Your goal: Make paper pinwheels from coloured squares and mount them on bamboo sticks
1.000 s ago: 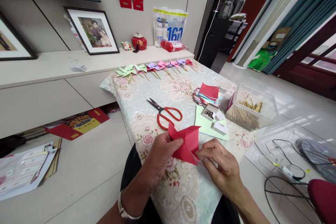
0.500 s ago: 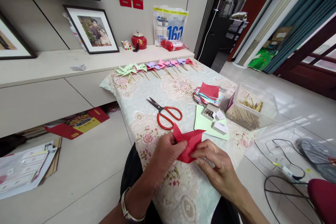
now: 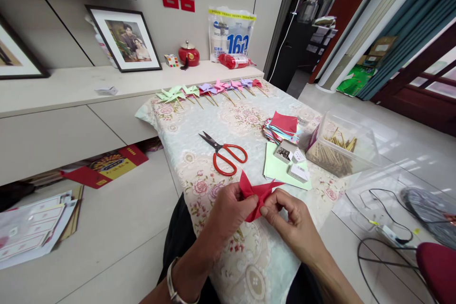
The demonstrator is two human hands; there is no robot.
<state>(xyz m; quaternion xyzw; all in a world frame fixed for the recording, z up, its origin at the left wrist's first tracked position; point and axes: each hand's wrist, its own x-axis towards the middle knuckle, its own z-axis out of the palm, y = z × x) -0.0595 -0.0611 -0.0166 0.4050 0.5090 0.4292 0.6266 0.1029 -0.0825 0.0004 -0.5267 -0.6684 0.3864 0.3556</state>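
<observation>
A red paper piece [image 3: 257, 192] with pointed flaps is held over the near end of the floral tablecloth [image 3: 235, 123]. My left hand [image 3: 228, 211] pinches its left side, fingers closed on the paper. My right hand [image 3: 290, 221] pinches its lower right part with thumb and fingers. Red-handled scissors [image 3: 225, 153] lie just beyond the paper. To the right of them are a light green sheet [image 3: 276, 173], a small open box of pins [image 3: 284, 153] and a stack of coloured paper squares [image 3: 282, 127].
A clear tub of wooden sticks [image 3: 338, 149] stands at the table's right edge. A row of finished paper pinwheels [image 3: 210, 90] lies along the far end. Beyond is a low cabinet [image 3: 71, 104] with framed pictures. Cables and a power strip [image 3: 388, 235] lie on the floor, right.
Both hands have drawn closer together and folded the red paper's flaps inward, so the piece looks smaller and more bunched. The paper has risen slightly toward the scissors.
</observation>
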